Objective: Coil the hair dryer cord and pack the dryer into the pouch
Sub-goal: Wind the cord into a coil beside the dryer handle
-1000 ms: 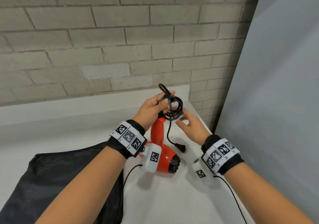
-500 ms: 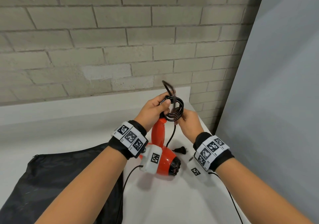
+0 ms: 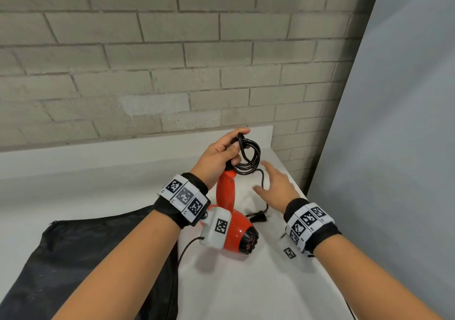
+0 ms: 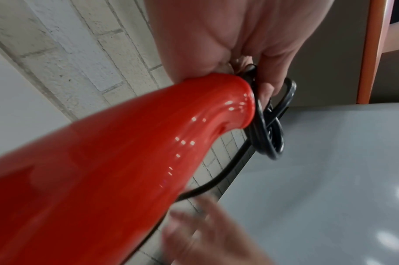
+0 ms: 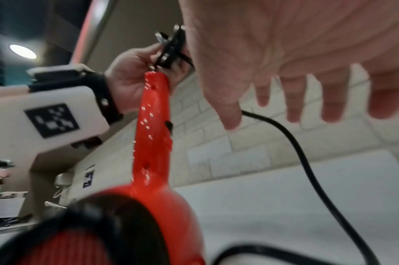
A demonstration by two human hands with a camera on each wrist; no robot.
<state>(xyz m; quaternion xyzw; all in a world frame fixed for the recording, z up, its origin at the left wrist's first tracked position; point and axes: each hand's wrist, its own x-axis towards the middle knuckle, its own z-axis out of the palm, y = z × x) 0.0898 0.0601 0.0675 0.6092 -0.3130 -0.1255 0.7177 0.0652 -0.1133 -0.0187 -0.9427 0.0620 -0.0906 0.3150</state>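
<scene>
White desk [image 3: 246, 290] fills the lower frame, running back to the brick wall [image 3: 172, 61] at 12 o'clock. Black pouch [image 3: 86, 258] lies flat on the desk at 8 o'clock, mouth not clearly visible, parked close so the dryer can likely go in with a short move. Red hair dryer [image 3: 234, 231] sits centre, barrel resting on the desk, intake grille toward 5 o'clock, handle pointing up toward 12, so the desk carries the weight while the cord gets wound. Left hand [image 3: 219, 157] grips the top of the handle and pinches the coiled cord [image 3: 248, 157] against it; several loops hang at the handle end, held so they don't spring open. Right hand [image 3: 275, 184] at 3 o'clock of the coil is wide open, fingers spread, holding nothing, palm hovering beside the loose tail, probably reaching for the next length. The tail drops from the coil down to the plug [image 3: 258, 217], which lies on the desk just at 3 o'clock of the dryer barrel. Judgement: coiling nearly done, a short tail left; packing not started.
</scene>
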